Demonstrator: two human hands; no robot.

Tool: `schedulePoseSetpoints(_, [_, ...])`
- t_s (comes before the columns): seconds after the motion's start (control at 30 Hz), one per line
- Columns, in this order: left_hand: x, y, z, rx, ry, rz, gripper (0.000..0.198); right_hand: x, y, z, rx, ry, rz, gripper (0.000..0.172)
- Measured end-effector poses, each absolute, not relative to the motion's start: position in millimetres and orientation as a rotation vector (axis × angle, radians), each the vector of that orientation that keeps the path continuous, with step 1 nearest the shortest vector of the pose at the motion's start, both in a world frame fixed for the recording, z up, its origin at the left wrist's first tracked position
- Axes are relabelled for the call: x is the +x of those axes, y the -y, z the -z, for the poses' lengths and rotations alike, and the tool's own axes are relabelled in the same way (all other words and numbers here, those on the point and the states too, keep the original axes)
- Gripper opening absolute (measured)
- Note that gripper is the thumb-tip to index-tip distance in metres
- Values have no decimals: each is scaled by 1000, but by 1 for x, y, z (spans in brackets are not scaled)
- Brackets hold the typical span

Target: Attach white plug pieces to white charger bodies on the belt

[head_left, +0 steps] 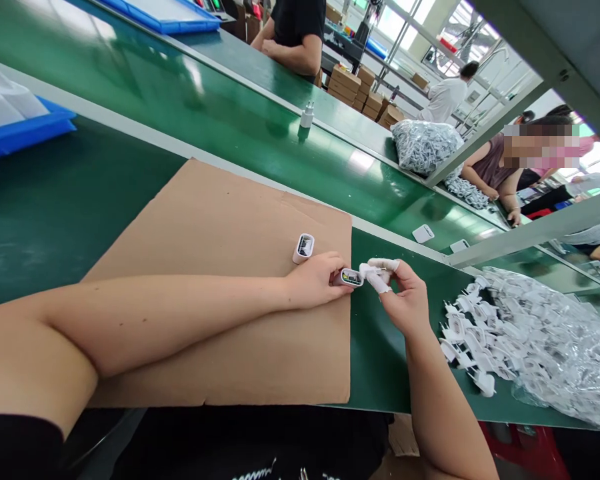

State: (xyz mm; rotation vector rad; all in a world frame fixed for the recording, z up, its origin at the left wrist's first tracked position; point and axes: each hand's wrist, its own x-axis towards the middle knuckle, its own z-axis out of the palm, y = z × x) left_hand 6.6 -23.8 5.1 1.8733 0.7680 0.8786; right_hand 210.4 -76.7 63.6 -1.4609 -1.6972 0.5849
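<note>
Here, at a green worktop (55,207), we see the person's left hand (313,280) closed around a small white charger shell (351,277), its open end turned toward the right hand (405,300), whose capped fingertips (380,280) are pinched together just beside that opening; whether they grip a small part of their own we cannot tell. Both hands meet at the right edge of a sheet of brown cardboard (220,280), where a second charger shell (303,248) stands just behind the left hand. To the right, a heap of white plug pieces (470,340) spills from a clear plastic bag (555,340). Farther off, one finished plug (307,115) stands upright on the conveyor belt (180,87), and other people work along the far side. In our judgement, the risk lies in the fingertip hold: the finger covers may slide on the smooth plastic, and a shell held so near the cardboard's edge could tip out and roll onto the worktop. A forearm swept back could also knock over the loose shell behind it.
</note>
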Motion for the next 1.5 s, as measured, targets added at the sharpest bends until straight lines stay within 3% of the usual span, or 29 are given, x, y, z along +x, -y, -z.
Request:
schedulePoseSetpoints(0.07, [7,23,-4,1866,-765,-885,19,207,78,-64,-1446,1870,-255,15])
schedulePoseSetpoints(0.17, [7,22,-3,1865,-758,-884,21,202,78,-62,-1401,2115,-15,18])
schedulePoseSetpoints(0.5, [7,22,-5,1865,-733,-880,21,201,75,-60,-1437,2220,232,27])
schedulePoseSetpoints(1.0, [6,23,-5,1877,-761,-862,17,193,70,-60,-1571,2257,231,20])
schedulePoseSetpoints(1.23, [8,25,-9,1968,-850,-817,20,195,71,-36,-1576,2072,30,26])
schedulePoseSetpoints(1.4, [1,31,-31,2096,-866,-736,18,207,70,-40,-1443,2100,-104,54])
schedulePoseSetpoints(1.5, [-6,26,-52,2105,-851,-862,28,245,63,-54,-1637,1946,-10,59])
